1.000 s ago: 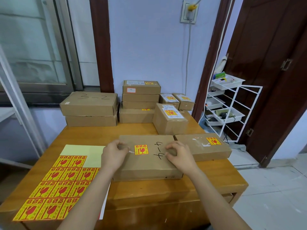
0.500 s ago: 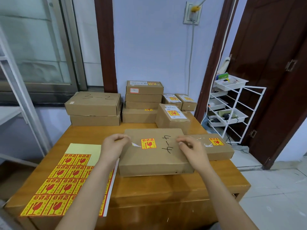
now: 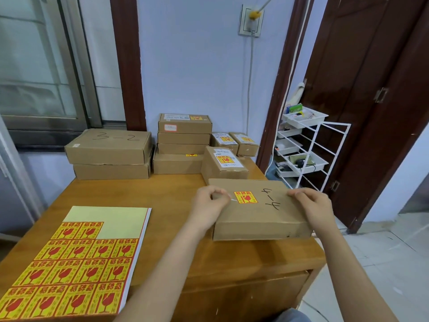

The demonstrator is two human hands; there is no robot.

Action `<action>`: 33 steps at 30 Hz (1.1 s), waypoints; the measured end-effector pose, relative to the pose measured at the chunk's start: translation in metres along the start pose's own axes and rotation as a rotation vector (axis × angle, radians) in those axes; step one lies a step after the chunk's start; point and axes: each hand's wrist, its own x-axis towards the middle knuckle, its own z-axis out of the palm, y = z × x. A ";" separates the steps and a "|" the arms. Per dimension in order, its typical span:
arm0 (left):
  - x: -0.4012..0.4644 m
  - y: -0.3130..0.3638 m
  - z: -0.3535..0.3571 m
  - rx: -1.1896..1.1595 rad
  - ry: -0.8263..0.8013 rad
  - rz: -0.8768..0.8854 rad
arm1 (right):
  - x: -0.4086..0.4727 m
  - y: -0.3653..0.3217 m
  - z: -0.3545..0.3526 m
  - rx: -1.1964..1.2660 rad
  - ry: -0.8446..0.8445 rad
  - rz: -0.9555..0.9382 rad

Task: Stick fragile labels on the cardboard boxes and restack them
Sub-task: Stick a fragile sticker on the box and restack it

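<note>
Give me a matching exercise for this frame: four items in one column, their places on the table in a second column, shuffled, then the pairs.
Items
1. box marked 4-4
2. box marked 3-2
3. label sheet
4. white wire rack

Places
A. atop another box, back left
B. flat on the table's near left
C. held by both hands
D. on the floor, right of the table

Pairs: 1-C, 2-A, 3-B, 4-D

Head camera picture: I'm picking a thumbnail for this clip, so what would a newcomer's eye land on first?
Probably the sheet of labels, bright red and yellow, lying at the table's near left corner. Next, the box marked 4-4 at the near right, gripped at its sides by the left hand and the right hand, with one fragile label on its top. Behind, more cardboard boxes are stacked against the wall.
</note>
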 end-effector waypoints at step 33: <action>0.014 -0.025 0.045 -0.119 -0.099 -0.193 | 0.056 0.012 0.005 -0.523 -0.254 0.216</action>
